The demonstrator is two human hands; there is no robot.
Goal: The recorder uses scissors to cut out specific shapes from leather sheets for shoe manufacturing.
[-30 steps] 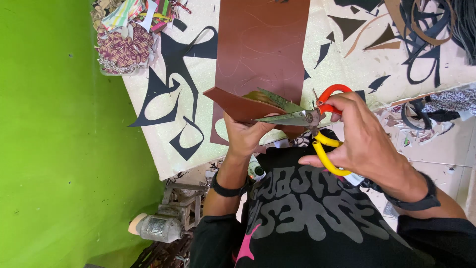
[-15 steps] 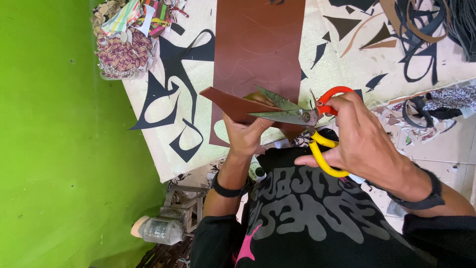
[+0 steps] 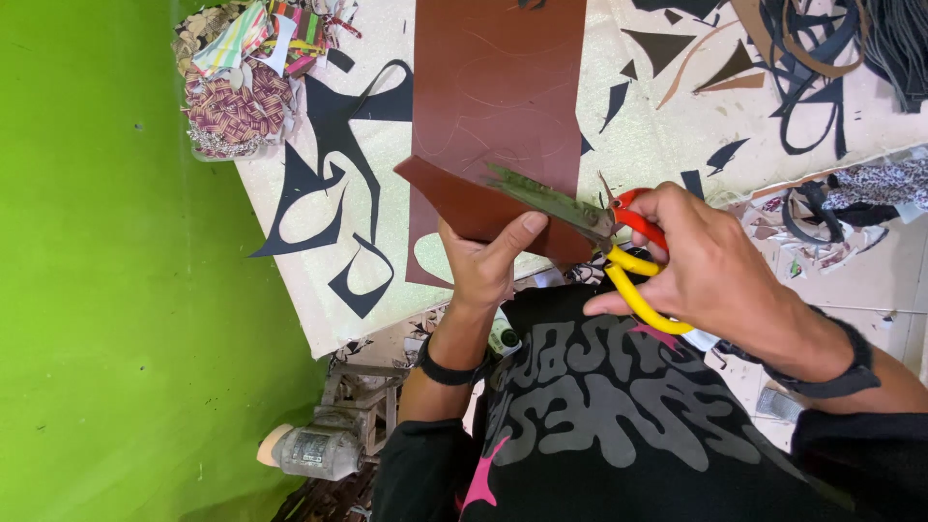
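Observation:
My left hand (image 3: 488, 259) pinches the near end of a brown leather sheet (image 3: 498, 87), folding its lower part (image 3: 464, 203) up off the pale worktable (image 3: 628, 145). My right hand (image 3: 710, 271) grips scissors (image 3: 604, 227) with red and yellow handles. The worn blades lie across the folded brown piece, pointing left, just above my left thumb. Both wrists carry dark bands.
Black leather offcuts (image 3: 329, 164) lie left of the brown sheet, and more scraps and strips (image 3: 822, 48) are scattered at the top right. A pile of patterned fabric bits (image 3: 242, 87) sits at the table's far left corner. A green wall (image 3: 106, 290) fills the left. A small motor (image 3: 314, 449) sits below.
The scissor blades have advanced a little further left along the folded brown piece. My left hand keeps its hold on it; the view has shifted slightly.

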